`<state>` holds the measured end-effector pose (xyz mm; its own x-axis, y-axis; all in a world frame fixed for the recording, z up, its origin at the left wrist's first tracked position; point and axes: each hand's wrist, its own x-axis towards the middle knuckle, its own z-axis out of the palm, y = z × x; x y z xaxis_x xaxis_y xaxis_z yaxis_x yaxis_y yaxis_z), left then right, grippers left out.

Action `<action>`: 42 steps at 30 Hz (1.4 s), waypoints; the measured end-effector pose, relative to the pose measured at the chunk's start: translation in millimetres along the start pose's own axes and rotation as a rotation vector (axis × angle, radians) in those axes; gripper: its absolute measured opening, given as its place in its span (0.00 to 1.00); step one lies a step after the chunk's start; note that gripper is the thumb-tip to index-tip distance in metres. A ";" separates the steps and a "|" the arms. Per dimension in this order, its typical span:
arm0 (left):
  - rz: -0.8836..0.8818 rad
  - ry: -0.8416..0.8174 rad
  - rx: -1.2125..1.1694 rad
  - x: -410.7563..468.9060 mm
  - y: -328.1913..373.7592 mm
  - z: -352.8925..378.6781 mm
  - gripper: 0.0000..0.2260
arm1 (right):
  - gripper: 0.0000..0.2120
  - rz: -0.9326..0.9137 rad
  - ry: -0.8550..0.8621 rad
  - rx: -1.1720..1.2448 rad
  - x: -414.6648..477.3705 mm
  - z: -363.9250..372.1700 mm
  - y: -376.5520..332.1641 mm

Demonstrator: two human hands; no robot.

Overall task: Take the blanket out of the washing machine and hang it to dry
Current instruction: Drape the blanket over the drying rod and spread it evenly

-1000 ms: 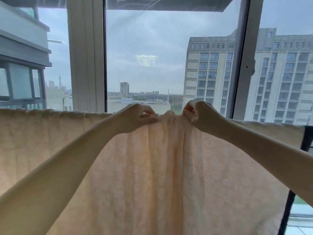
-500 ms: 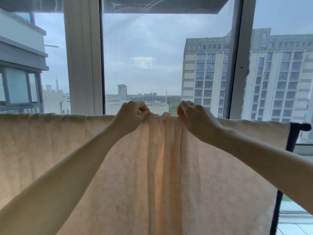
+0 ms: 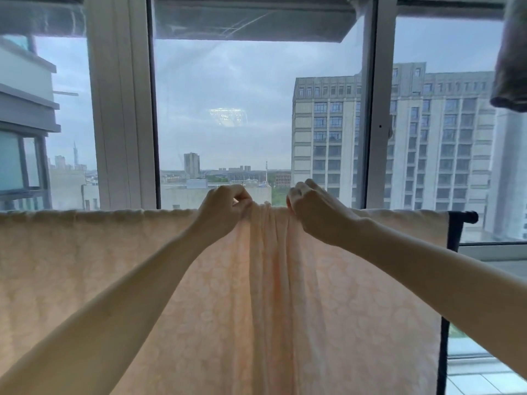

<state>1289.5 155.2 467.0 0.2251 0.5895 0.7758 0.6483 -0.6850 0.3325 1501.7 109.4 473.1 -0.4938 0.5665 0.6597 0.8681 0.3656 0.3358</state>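
Both arms reach up to frame centre. The left hand (image 3: 224, 206) and right hand (image 3: 313, 210) each pinch the gathered top edge of the pale peach patterned blanket (image 3: 128, 280), which hangs draped over the black metal drying rack (image 3: 463, 217) across the lower frame.

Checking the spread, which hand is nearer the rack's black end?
Right. The right hand pinches the blanket left of the black rack end; the left hand grips it farther left.

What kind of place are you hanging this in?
Likely an enclosed high-rise apartment balcony: the blanket hangs on a drying rack before tall windows, with tower blocks outside at eye level.
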 end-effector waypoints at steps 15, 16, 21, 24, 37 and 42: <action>-0.031 0.036 0.040 -3.5 -1.3 -1.8 0.06 | 0.05 0.112 0.074 0.485 2.2 7.5 -3.3; -0.032 0.037 0.037 -3.2 -1.0 -1.8 0.06 | 0.06 0.113 0.088 0.482 2.7 6.5 -4.4; -0.042 0.069 0.020 -2.0 3.9 -1.6 0.06 | 0.09 0.099 0.129 0.405 6.4 0.1 -9.0; -0.060 0.108 0.006 6.5 10.3 -2.5 0.05 | 0.07 0.182 0.192 0.384 11.5 -8.0 2.9; -0.046 -0.027 -0.052 10.6 18.5 11.9 0.05 | 0.08 0.381 -0.100 0.547 -41.2 -24.5 66.3; 0.098 -0.213 -0.053 10.4 37.4 21.5 0.06 | 0.04 0.359 -0.097 0.500 -44.9 -29.2 62.2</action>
<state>1331.8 144.9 476.0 0.4371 0.5922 0.6769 0.5778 -0.7617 0.2933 1579.3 85.2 484.0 -0.1981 0.7741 0.6012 0.8633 0.4283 -0.2669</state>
